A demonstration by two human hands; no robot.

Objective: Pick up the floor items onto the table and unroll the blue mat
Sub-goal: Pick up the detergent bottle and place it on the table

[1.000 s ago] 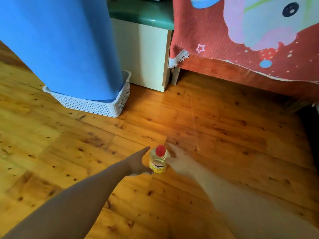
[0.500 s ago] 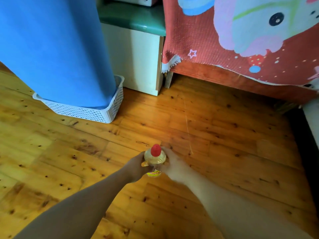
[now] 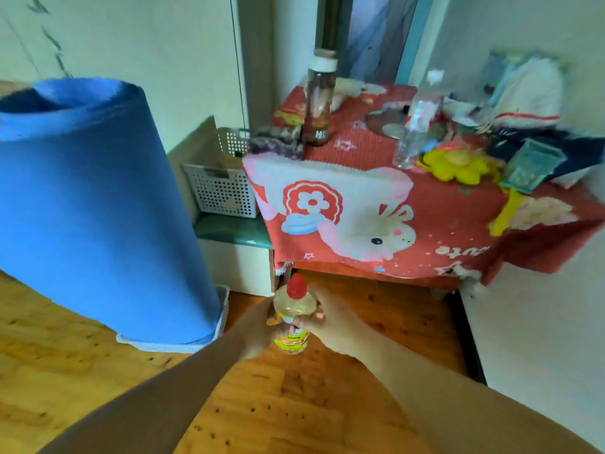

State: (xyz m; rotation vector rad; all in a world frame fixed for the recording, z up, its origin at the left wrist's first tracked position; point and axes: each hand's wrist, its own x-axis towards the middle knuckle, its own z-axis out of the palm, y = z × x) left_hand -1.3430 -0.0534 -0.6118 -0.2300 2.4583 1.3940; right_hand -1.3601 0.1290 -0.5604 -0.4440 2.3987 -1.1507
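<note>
We cannot read the blurred label on the bottle point(image 3: 293, 310), half covered by our fingers point(image 3: 311, 321). The blue mat point(image 3: 91, 208) runs off the left edge and hides most of the basket point(image 3: 163, 347) beneath it. The clutter point(image 3: 523, 136) on the table point(image 3: 442, 231) blurs together.

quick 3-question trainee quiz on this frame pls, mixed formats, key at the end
1. True or false: the blue mat is already unrolled flat.
2. What grips the red-capped bottle? A left hand only; B right hand only; C both hands.
3. Fill in: the mat stands upright in a white ____.
Key: 1 false, it is rolled up; 2 C; 3 basket.
</note>
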